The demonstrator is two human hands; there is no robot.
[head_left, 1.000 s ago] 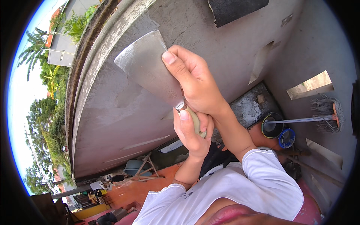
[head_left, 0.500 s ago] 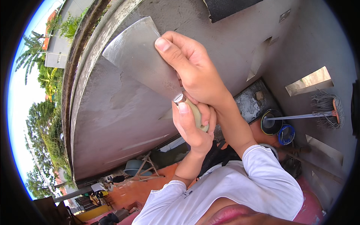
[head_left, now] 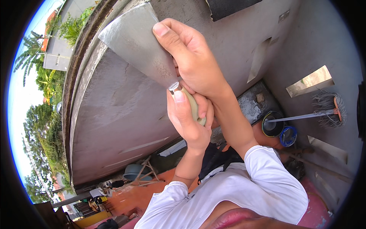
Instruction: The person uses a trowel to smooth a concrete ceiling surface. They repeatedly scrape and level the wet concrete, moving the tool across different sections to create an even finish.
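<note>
A putty knife (head_left: pixel 139 45) with a broad, scuffed metal blade and a pale cream handle is raised in front of me, its wide edge tilted up and left. My left hand (head_left: pixel 190 118) wraps the handle, thumb lying near the metal collar. Higher up, my right hand (head_left: pixel 192 59) pinches the blade's right edge, thumb on the near face and fingers behind it. The right hand's fingertips are partly hidden by the blade. Behind the tool stands a grey plastered wall (head_left: pixel 110 114); whether the blade touches it I cannot tell.
On the right, a mop (head_left: pixel 329 110) leans near a black bucket (head_left: pixel 274 124) and a blue-rimmed bucket (head_left: pixel 288 136). A wooden stand (head_left: pixel 146 173) and a grey-green basin (head_left: pixel 133 171) sit on the orange floor (head_left: pixel 129 196). A dark panel (head_left: pixel 230 7) is at the top.
Both hands and the putty knife have shifted slightly up and left in the view. The grip of each hand stays the same.
</note>
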